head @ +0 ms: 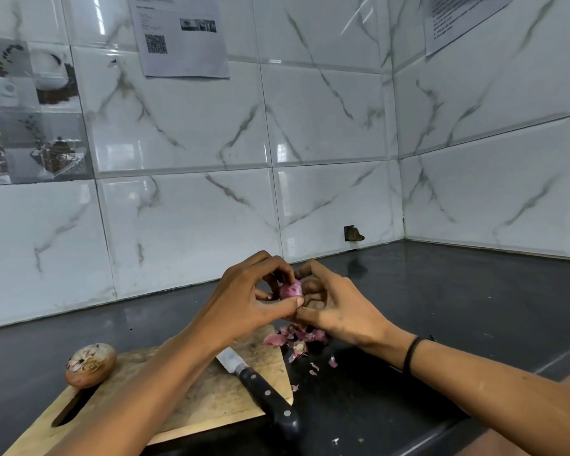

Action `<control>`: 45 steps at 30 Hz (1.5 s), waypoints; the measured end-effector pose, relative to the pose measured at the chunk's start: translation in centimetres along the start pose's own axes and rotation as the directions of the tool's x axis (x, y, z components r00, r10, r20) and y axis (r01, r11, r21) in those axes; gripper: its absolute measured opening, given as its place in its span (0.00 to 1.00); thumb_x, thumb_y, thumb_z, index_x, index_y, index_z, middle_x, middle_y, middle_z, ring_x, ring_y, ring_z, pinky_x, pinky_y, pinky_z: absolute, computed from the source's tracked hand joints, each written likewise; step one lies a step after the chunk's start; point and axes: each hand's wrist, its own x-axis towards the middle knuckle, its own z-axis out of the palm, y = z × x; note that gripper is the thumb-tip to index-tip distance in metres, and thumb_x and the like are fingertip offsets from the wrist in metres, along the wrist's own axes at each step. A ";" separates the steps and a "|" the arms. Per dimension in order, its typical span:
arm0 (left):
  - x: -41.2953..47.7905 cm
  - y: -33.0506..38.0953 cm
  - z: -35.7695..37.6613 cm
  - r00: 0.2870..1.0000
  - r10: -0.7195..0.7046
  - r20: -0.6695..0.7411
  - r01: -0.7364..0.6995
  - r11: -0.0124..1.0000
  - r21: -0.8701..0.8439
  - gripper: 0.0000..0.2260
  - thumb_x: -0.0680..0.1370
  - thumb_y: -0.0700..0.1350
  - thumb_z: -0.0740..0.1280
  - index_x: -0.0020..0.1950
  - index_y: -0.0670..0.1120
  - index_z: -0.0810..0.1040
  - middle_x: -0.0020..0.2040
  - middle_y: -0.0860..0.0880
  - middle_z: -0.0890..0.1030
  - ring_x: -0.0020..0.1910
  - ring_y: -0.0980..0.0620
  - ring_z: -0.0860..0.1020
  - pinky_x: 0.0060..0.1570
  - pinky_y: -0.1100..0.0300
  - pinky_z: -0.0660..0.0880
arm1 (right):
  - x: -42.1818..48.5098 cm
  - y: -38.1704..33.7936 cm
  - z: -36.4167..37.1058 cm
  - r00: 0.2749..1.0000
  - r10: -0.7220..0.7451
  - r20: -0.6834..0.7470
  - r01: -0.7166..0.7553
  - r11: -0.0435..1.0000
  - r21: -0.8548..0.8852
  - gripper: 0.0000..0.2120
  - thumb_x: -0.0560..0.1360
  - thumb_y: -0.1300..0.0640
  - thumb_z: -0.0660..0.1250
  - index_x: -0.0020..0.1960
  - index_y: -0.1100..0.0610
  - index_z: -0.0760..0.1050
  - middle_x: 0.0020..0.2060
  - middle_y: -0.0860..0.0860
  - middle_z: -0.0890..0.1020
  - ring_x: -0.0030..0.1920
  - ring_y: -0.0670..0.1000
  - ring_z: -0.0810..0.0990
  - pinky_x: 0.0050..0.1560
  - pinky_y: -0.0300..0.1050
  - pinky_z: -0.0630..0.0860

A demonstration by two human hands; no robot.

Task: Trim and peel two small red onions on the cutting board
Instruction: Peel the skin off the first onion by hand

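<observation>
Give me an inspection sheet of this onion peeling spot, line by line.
Surface: dark countertop, wooden cutting board on it.
Job's things: small red onion held above the board between both hands; unpeeled onion on the board's left corner.
Clutter: onion skins at the board's right edge; knife lying across the board.
Grippers: left hand and right hand, fingers on the red onion.
Cables: nothing seen.
Surroundings: marble-look tiled wall, papers stuck on it.

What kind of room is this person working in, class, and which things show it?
Most likely a home kitchen corner: glossy white marble-patterned wall tiles behind a dark stone countertop, and a wooden cutting board with a black-handled knife and pink onion peelings.
</observation>
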 end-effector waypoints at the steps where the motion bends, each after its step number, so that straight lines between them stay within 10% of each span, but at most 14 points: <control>1: 0.1 -0.1 -0.1 1.000 0.001 0.011 -0.001 1.000 0.007 0.10 0.72 0.45 0.78 0.50 0.53 0.81 0.47 0.58 0.78 0.50 0.58 0.80 0.47 0.62 0.82 | 0.0 0.0 0.0 1.000 0.000 0.008 0.000 1.000 0.006 0.18 0.72 0.57 0.78 0.58 0.52 0.74 0.48 0.59 0.85 0.49 0.64 0.84 0.52 0.63 0.82; 9: 0.0 0.1 -0.1 0.999 -0.035 0.001 0.034 0.998 0.059 0.09 0.71 0.48 0.79 0.36 0.49 0.81 0.47 0.58 0.77 0.45 0.59 0.80 0.42 0.70 0.76 | 0.0 -0.2 0.0 1.000 0.005 0.008 -0.005 0.999 0.049 0.19 0.72 0.61 0.77 0.58 0.57 0.73 0.47 0.62 0.84 0.43 0.64 0.83 0.50 0.64 0.81; 19: 0.0 -0.1 -0.2 1.000 -0.017 0.022 0.019 0.997 -0.070 0.10 0.71 0.44 0.79 0.48 0.53 0.81 0.48 0.55 0.80 0.51 0.56 0.81 0.47 0.63 0.82 | 0.2 0.2 0.1 0.999 0.013 0.034 -0.016 0.994 0.108 0.19 0.71 0.62 0.78 0.57 0.55 0.73 0.46 0.61 0.84 0.42 0.52 0.81 0.47 0.48 0.81; 34: -0.3 -0.2 0.0 0.998 -0.061 -0.004 0.061 0.996 -0.064 0.07 0.68 0.47 0.81 0.40 0.51 0.84 0.45 0.55 0.80 0.45 0.56 0.83 0.44 0.57 0.83 | -0.2 -0.2 -0.2 0.998 0.021 0.052 -0.021 1.000 0.000 0.19 0.71 0.61 0.78 0.57 0.57 0.73 0.48 0.61 0.84 0.47 0.61 0.86 0.51 0.62 0.83; 45: -0.1 -0.7 -0.3 0.997 -0.079 0.001 0.079 0.995 -0.058 0.12 0.66 0.49 0.82 0.43 0.50 0.82 0.43 0.55 0.83 0.44 0.57 0.84 0.45 0.58 0.83 | 0.1 -0.3 0.0 0.997 0.055 0.045 -0.056 0.998 0.031 0.24 0.69 0.61 0.80 0.60 0.58 0.72 0.47 0.58 0.85 0.43 0.50 0.85 0.48 0.45 0.82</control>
